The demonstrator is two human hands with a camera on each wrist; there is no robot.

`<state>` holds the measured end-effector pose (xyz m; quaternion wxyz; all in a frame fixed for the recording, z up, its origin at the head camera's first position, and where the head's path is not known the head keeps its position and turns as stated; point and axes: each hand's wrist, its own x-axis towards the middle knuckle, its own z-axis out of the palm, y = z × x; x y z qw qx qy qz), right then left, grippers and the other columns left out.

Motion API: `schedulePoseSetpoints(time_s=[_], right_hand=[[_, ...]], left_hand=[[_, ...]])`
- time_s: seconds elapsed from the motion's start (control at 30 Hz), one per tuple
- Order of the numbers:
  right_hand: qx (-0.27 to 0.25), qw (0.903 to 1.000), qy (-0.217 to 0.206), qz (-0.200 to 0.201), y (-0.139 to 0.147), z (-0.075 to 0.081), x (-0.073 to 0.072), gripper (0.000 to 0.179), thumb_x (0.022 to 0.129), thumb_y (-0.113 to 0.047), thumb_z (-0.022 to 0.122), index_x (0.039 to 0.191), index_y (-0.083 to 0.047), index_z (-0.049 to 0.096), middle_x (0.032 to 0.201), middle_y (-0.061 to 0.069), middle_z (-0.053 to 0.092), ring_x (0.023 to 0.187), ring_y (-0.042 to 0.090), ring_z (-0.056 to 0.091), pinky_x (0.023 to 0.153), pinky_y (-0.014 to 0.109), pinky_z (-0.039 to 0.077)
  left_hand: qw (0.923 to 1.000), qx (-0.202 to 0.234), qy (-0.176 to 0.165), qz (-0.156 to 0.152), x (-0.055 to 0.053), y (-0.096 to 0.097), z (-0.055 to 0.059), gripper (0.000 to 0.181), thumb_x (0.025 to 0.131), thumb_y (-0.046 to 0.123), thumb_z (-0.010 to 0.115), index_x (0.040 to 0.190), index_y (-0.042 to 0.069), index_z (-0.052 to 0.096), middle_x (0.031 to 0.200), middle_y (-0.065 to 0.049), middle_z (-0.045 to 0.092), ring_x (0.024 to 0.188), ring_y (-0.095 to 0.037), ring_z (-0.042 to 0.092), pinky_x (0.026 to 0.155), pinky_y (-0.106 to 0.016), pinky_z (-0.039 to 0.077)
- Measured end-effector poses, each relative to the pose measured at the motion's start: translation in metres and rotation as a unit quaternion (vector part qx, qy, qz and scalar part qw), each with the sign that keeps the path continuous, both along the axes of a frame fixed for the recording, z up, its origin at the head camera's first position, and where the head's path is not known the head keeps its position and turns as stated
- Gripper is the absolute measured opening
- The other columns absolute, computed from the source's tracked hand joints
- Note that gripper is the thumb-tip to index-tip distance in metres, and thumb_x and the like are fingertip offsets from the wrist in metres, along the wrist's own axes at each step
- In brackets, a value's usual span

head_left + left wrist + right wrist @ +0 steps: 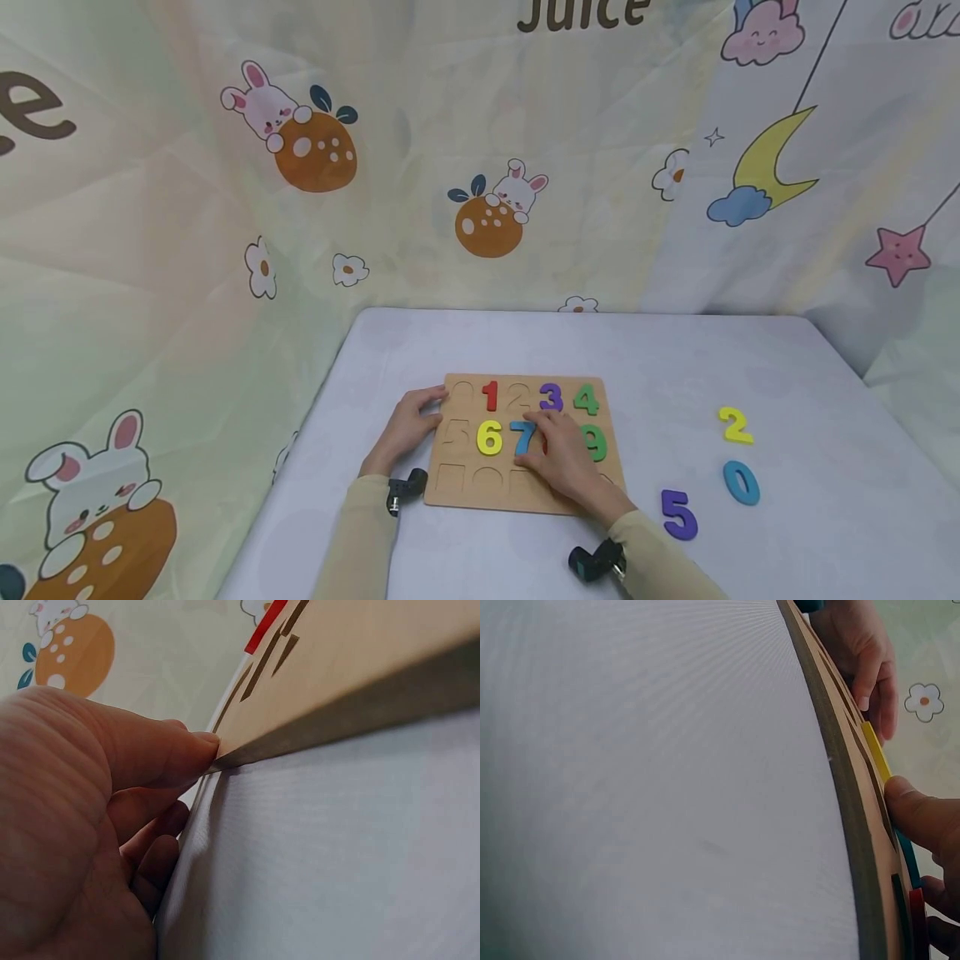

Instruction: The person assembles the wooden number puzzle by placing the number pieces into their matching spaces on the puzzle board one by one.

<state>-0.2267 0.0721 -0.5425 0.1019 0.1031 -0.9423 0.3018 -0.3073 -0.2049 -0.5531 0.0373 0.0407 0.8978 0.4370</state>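
A wooden number puzzle board lies on the table. My left hand holds its left edge, thumb and fingertips right at the rim. Over the middle row, my right hand pinches the blue number 7 between thumb and index finger, at its slot. On the board sit a red 1, purple 3, green 4, yellow 6 and green 9. A red piece beside the 7 is mostly hidden by the right hand.
Right of the board lie a yellow 2, a blue 0 and a purple 5 on the white table. A printed cloth hangs behind and at the sides. Several bare recesses show on the board.
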Motion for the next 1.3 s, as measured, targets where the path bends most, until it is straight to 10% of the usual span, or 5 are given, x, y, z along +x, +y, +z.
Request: schedulePoseSetpoints(time_s=[0.67,1.3], right_hand=[[-0.092,0.9951,-0.033,0.015,0.029,0.013,0.004,0.065,0.080,-0.026,0.081,0.138,-0.013,0.054,0.139,0.007,0.054,0.132,0.029,0.047,0.107,0.050,0.045],[-0.081,0.9934,-0.036,-0.072,0.100,0.025,0.018,0.052,0.093,-0.022,0.066,0.139,-0.004,0.050,0.141,0.020,0.049,0.135,0.041,0.039,0.110,0.061,0.037]], left_hand=[[0.9998,0.004,-0.015,0.010,0.001,0.001,-0.001,0.046,0.088,0.008,0.066,0.131,0.026,0.062,0.145,0.004,0.050,0.141,-0.024,0.036,0.118,-0.050,0.030],[0.9999,-0.001,-0.013,0.001,0.000,0.001,0.000,0.046,0.088,0.008,0.066,0.131,0.025,0.062,0.145,0.003,0.050,0.141,-0.025,0.035,0.118,-0.051,0.030]])
